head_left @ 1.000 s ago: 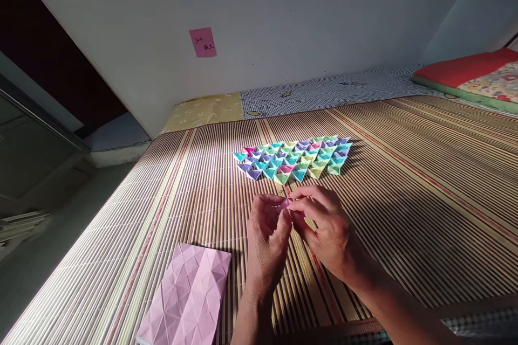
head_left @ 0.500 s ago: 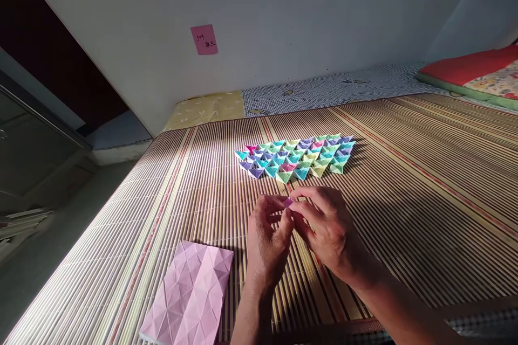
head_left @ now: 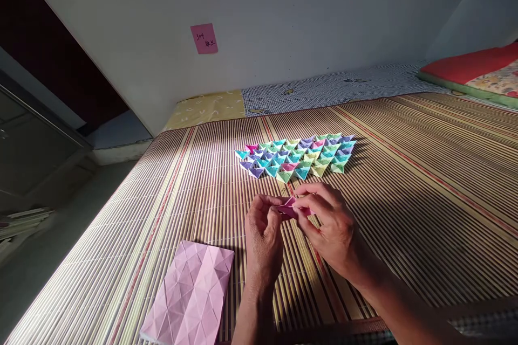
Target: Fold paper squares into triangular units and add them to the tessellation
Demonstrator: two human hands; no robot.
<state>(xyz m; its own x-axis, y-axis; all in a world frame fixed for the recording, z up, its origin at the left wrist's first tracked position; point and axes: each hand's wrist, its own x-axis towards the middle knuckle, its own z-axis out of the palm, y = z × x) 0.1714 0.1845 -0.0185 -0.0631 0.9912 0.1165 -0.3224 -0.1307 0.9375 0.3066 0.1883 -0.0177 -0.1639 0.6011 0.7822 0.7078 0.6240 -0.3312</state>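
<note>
A small pink folded paper boat (head_left: 288,208) is held between my two hands, above the bamboo mat. My left hand (head_left: 263,232) pinches its left end between thumb and fingers. On the other side, my right hand (head_left: 327,221) grips the right part with thumb and fingertips, which cover some of the paper. Just beyond my hands, several small folded paper boats (head_left: 295,159) in green, blue, purple, yellow and pink stand in close rows. To the left of my left forearm lies a pink creased paper stack (head_left: 190,294).
The striped bamboo mat (head_left: 404,172) covers the bed. Patterned cloth (head_left: 315,91) shows along the wall behind it. A folded red and floral quilt (head_left: 477,73) lies at the far right. A pink note (head_left: 204,39) is stuck to the wall.
The pink paper shows more between my fingers, now with an opened boat-like shape. My hands have drawn slightly apart, the left hand shifting a little left.
</note>
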